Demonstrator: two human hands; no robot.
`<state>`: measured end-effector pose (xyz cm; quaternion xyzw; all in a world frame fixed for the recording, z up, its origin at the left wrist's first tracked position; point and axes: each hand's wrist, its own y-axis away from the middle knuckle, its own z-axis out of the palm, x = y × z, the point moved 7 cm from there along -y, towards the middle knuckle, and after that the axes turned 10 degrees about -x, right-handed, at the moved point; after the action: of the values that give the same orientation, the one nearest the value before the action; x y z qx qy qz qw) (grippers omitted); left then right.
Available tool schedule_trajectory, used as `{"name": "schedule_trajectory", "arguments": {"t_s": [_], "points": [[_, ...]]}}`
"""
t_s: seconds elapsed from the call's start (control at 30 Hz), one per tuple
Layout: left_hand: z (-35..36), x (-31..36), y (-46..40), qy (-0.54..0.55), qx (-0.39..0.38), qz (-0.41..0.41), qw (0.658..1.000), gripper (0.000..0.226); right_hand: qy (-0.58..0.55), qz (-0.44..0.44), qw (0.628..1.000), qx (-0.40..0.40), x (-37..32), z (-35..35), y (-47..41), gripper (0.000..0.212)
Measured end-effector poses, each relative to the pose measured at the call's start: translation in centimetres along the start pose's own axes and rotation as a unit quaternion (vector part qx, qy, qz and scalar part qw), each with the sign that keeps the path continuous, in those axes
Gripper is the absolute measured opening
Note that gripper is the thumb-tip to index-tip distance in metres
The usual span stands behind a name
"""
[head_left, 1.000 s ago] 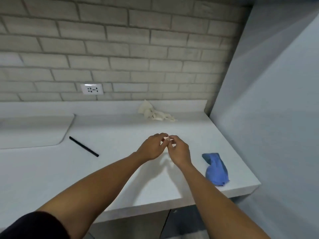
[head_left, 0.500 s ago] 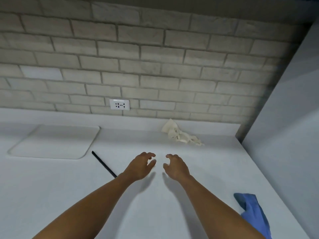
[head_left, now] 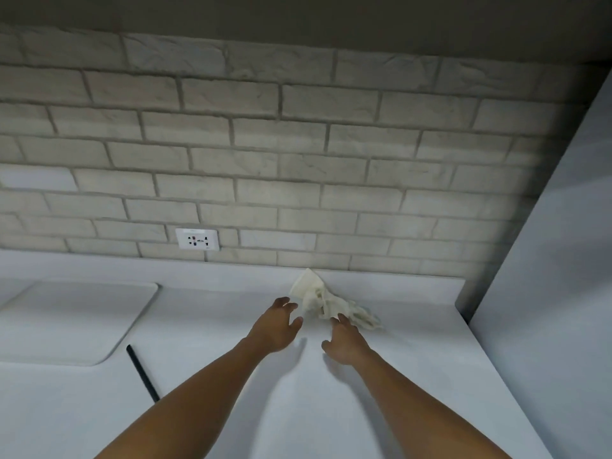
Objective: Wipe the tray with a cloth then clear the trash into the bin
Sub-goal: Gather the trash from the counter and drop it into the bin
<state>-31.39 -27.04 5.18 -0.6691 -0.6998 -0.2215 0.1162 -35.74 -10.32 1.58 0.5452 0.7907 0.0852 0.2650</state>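
Observation:
A crumpled cream-white wad of paper or cloth [head_left: 326, 301] lies on the white counter against the low back ledge. My left hand [head_left: 276, 326] hovers just left of it, fingers spread and empty. To the right, my right hand [head_left: 344, 341] reaches toward the wad's near edge with straight fingers, the tips at or just short of it. A flat white tray [head_left: 73, 321] rests on the counter at the left. The blue cloth is out of frame.
A thin black stick [head_left: 142, 374] lies on the counter between the tray and my left forearm. A wall socket [head_left: 197, 239] sits in the brick wall behind. A tall grey-white panel [head_left: 546, 293] closes off the counter's right side.
Both hands parted from each other and moved forward toward the crumpled wad at the back. The view tilted up, and the blue cloth slid out of frame.

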Motion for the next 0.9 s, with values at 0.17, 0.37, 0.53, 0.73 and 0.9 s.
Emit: {"name": "schedule_trajectory", "arguments": {"t_s": [0.17, 0.37, 0.53, 0.73, 0.9], "points": [[-0.5, 0.6, -3.9, -0.022, -0.015, -0.016, 1.0, 0.057, 0.006, -0.006, 1.0, -0.015, 1.0, 0.1, -2.1, 0.068], [-0.6, -0.1, -8.1, -0.014, -0.024, -0.041, 0.999, 0.056, 0.017, -0.007, 0.999, -0.027, 1.8, 0.5, -4.2, 0.067], [-0.2, -0.5, -10.7, -0.006, -0.049, -0.048, 0.998, 0.055, 0.025, -0.004, 0.999, -0.045, 2.2, 0.9, -5.4, 0.07], [-0.1, -0.5, -12.8, -0.023, -0.07, -0.036, 0.997, 0.046, 0.034, 0.002, 0.998, -0.059, 2.6, 0.8, -6.4, 0.07], [0.3, -0.3, -14.1, -0.028, -0.089, -0.034, 0.995, 0.055, 0.029, 0.006, 0.998, -0.064, 3.1, 1.1, -7.3, 0.072]]}}
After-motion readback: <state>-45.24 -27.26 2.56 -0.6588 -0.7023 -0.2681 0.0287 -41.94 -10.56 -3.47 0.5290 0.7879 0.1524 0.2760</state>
